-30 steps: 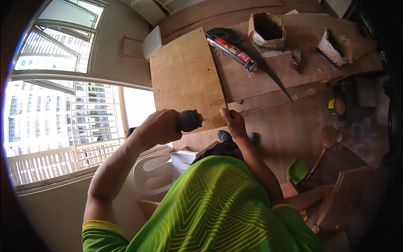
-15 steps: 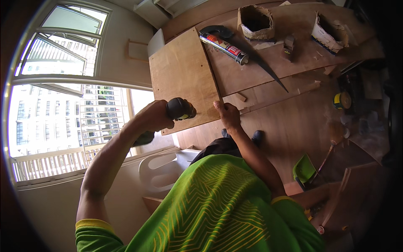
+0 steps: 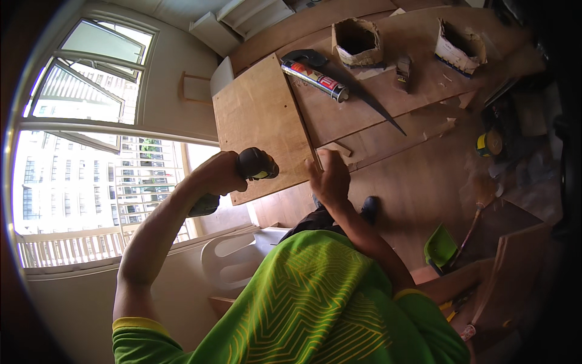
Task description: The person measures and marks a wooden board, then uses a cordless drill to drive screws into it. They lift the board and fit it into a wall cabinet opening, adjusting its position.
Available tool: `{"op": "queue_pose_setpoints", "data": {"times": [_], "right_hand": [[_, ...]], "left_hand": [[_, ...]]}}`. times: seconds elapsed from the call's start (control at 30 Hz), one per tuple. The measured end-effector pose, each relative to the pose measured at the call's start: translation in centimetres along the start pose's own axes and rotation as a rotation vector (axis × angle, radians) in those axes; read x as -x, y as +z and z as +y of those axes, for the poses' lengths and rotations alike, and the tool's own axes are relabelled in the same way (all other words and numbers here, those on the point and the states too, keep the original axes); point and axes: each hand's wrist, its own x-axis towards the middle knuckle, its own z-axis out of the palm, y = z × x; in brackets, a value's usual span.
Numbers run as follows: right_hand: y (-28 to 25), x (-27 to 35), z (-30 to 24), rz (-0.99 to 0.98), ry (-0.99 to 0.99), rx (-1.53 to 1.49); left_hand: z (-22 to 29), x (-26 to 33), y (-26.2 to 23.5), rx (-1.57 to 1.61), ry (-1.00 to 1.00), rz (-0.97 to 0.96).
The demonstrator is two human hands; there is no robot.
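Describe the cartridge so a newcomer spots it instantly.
Start at the plywood board beneath the drill. Past its right edge, on the brown worktop, lies a black-handled saw. The cartridge alongside it is the only long cylinder there, patterned red and black.

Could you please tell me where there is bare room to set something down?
The wooden panel is bare between the drill and the tube. Floor lies open between the right hand and the green dustpan. The bench is crowded around the tube, saw and open cartons.
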Motion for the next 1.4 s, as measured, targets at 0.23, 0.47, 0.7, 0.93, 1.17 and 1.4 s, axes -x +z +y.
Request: {"op": "queue_pose_setpoints", "data": {"times": [0.23,0.47,0.7,0.93,1.17,1.4], "right_hand": [[3.0,-2.0,-4.6,-0.553,-0.324,0.259],[5.1,-1.3,-4.2,-0.503,-0.314,0.249],[6.1,-1.1,-4.0,-0.424,-0.351,0.263],[5.5,-1.4,-4.0,-0.461,-0.337,0.15],[0.1,-4.6,-1.3,-0.233,0.379,-0.815],[-2.6,-3.2,2.4,-0.406,0.653,-0.414]], "left_hand": [[-1.1,0.5,0.0,0.017,0.056,-0.023],[-1.9,0.8,-0.3,0.03,0.071,-0.034],[-3.0,0.9,-0.3,0.037,0.089,-0.041],[-4.7,2.1,-1.0,0.22,0.082,-0.031],[-8.0,2.6,-0.7,0.752,0.336,0.006],[-4.9,-1.2,3.4,0.668,0.344,-0.064]]}}
